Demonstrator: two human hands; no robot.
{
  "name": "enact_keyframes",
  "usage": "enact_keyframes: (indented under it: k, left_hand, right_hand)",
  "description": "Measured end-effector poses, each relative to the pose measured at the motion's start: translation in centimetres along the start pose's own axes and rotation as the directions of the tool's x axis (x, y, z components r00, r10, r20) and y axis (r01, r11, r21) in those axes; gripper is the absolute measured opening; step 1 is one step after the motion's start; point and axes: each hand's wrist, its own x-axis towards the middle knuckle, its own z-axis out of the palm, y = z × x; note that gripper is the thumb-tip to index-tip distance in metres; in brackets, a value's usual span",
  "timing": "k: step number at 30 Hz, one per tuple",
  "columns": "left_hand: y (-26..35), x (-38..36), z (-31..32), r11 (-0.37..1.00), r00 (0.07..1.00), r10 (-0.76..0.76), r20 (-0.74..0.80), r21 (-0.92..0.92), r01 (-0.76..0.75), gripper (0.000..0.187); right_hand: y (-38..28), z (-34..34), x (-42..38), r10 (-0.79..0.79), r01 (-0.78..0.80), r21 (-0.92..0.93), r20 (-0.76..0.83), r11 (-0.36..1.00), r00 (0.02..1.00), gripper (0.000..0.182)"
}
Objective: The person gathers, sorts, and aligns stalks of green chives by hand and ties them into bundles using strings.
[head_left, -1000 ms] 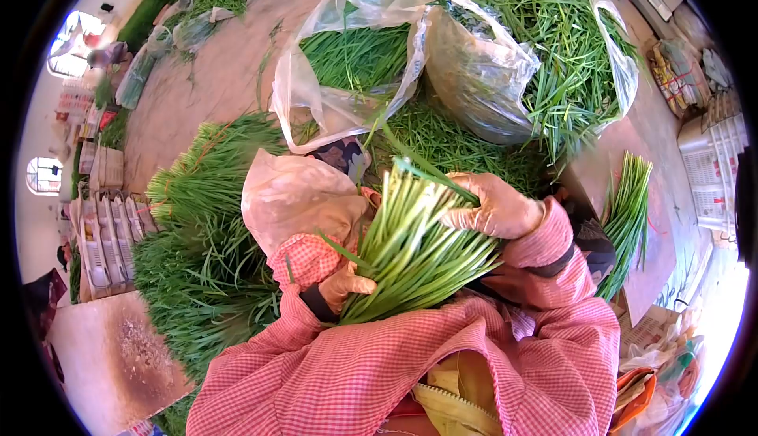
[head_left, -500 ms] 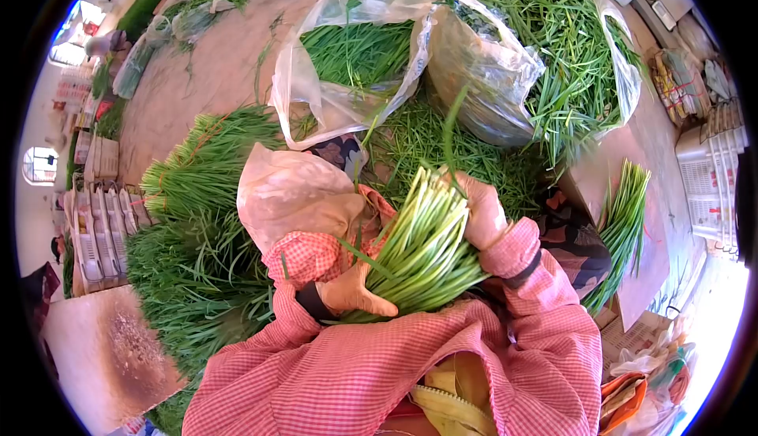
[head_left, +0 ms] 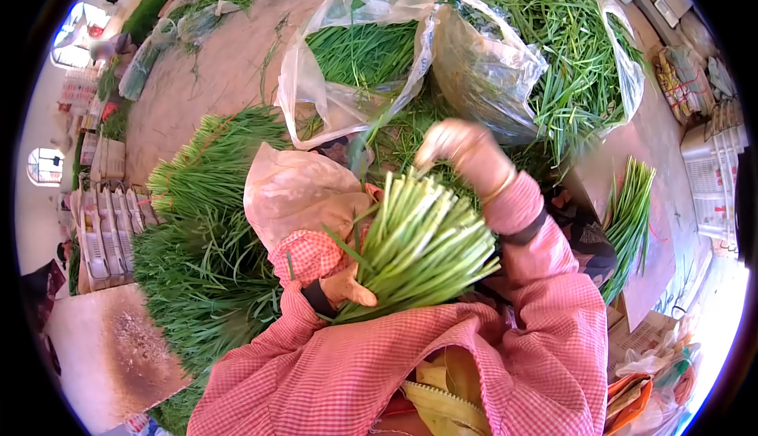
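The left hand grips the bundle of green stalks from below, fingers closed around it. The right hand, which pressed on the stalk ends a moment ago, has lifted off them and now hangs blurred above, near the bags; whether it holds anything I cannot tell.

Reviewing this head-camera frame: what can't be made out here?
- Right hand, head view: motion-blurred, so whether its fingers pinch a stalk cannot be told.
- Left hand: partly hidden behind the bundle of green stalks; only thumb and palm edge show.
- Bottom of the clear plastic bags: covered by loose greens.
- Crates at the left edge: too small and distorted to read their contents.
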Motion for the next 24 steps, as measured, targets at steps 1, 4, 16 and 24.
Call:
enact_keyframes:
  k: [1, 4, 16, 24]
  left_hand:
    - [0.3, -0.1, -0.1, 0.999, 1.0, 0.009, 0.0, -0.032, -0.009, 0.102]
    - [1.6, -0.4, 0.5, 0.992, 1.0, 0.027, -0.013, -0.121, -0.029, 0.102]
    - [3.2, -0.1, 1.2, 0.965, 0.999, 0.022, -0.041, -0.259, -0.032, 0.102]
    - [3.6, 0.4, 3.0, 0.977, 0.994, 0.095, 0.059, -0.196, -0.082, 0.098]
  right_hand:
    - [1.6, -3.1, 0.9, -0.017, 0.025, 0.031, -0.253, 0.999, 0.967, 0.026]
    - [2.7, -10.7, -1.5, 0.047, -0.292, -0.356, -0.562, 0.888, 0.826, 0.028]
    - [2.7, 8.2, -13.2, 0.302, -0.247, 0.837, 0.104, 0.489, 0.948, 0.097]
    - [0.4, 8.5, -4.9, 0.307, -0.054, 0.856, -0.124, 0.513, 0.944, 0.068]
